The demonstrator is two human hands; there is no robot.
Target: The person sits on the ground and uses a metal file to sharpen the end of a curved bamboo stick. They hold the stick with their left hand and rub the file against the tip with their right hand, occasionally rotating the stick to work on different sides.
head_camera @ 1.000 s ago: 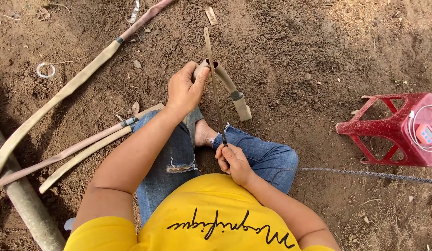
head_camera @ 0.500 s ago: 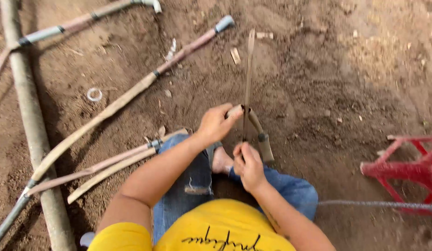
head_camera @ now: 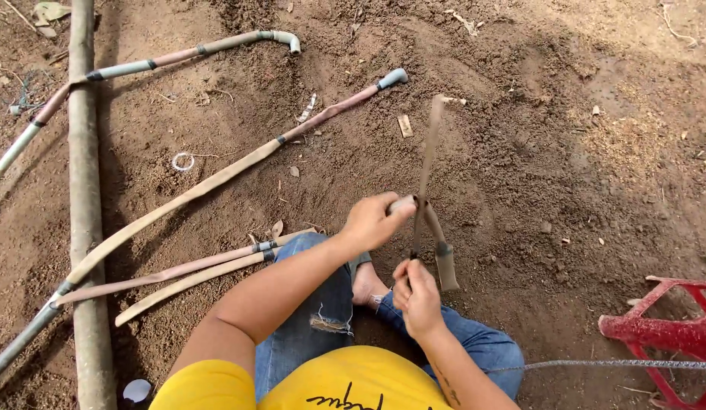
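I sit on bare soil in blue jeans and a yellow shirt. My left hand (head_camera: pixel 372 220) grips a flat tan hose strip (head_camera: pixel 430 152) at its fold. One end of the strip stands up away from me. The other end hangs down with a dark band (head_camera: pixel 442 248) around it. My right hand (head_camera: pixel 418 294) is just below the fold, fingers closed on a thin dark piece (head_camera: pixel 412 254) that runs up to the strip. What that piece is I cannot tell. My bare foot (head_camera: pixel 366 287) shows between the hands.
Several long flat hoses (head_camera: pixel 193 191) with grey end fittings lie on the soil to the left, across a thick pole (head_camera: pixel 83 197). A small white ring (head_camera: pixel 182 161) lies near them. A red plastic stool (head_camera: pixel 672 326) lies at the right, with a twisted cable (head_camera: pixel 611 365) below it.
My right hand rose from beside my foot to just under the fold of the strip. My left hand kept its hold. The view swung to take in more ground at the left.
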